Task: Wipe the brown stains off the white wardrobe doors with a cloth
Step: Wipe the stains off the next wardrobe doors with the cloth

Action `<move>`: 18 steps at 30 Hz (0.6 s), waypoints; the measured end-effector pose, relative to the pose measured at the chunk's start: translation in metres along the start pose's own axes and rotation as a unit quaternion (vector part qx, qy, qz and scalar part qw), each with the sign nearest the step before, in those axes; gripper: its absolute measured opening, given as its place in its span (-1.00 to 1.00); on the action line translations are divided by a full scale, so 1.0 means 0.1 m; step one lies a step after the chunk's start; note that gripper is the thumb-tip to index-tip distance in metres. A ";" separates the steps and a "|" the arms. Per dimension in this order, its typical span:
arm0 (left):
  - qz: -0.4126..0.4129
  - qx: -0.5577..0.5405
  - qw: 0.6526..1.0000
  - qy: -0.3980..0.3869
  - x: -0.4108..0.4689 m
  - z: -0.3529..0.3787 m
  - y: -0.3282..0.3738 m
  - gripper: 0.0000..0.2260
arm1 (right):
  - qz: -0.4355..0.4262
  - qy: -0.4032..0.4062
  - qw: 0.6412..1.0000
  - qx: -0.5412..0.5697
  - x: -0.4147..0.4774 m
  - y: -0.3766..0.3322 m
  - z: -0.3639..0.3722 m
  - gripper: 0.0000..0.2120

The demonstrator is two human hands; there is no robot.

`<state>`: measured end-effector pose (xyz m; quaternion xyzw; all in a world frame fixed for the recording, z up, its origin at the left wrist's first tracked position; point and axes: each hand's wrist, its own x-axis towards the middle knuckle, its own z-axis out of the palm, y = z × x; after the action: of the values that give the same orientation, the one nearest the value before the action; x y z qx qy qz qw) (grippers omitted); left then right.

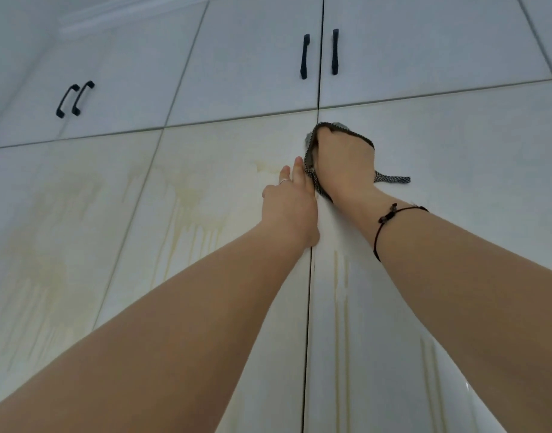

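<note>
Tall, shiny white wardrobe doors (224, 157) all across the view, seen from low down. High up, just right of the dark gap (309, 307) between the two middle doors, a right hand (343, 157) with its fingers curled tight round a grey dotted cloth (393, 180), pushing it against the top left corner of the right-hand door. Cloth bunched under the palm, one edge peeking over the knuckles, a short tail sticking out to the right, a thin strip hanging down by the gap. A dark string bracelet (390, 218) round that wrist. Just left of the gap, a left hand (288, 207) lying flat on the next door, fingers straight and holding nothing, fingertips right beside the hanging strip. A thin ring (284, 181) on one finger. Pale brown stains (187, 207) running down in drips on the door left of the hands, a big faint patch on the door farther left, and thin drip lines on the right door, lower down and near the gap. Two bare forearms crossing the near part of the view and hiding some of the doors behind them. Farther up, on the small top doors, two black bar handles (305, 56), one on each side of the gap, and two more far off to the left.
</note>
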<state>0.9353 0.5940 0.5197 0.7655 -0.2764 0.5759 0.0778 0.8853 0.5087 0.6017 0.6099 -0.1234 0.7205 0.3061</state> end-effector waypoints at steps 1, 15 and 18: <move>-0.002 -0.003 1.000 0.001 0.00 0.00 0.01 -0.19 | 0.003 0.003 1.000 -0.001 0.01 0.00 0.00 -0.90; -0.006 0.014 1.000 -0.015 -0.01 -0.07 0.05 -0.12 | -0.022 -0.002 0.999 0.027 -0.70 0.06 -0.26 -0.83; -0.007 -0.003 1.000 0.006 -0.03 -0.07 0.04 -0.10 | -0.066 -0.016 0.997 0.035 -0.79 0.12 -0.33 -0.86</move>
<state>0.9275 0.5948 0.5186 0.7637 -0.2718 0.5793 0.0860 0.8576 0.4945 0.5215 0.6387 -0.0627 0.6927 0.3292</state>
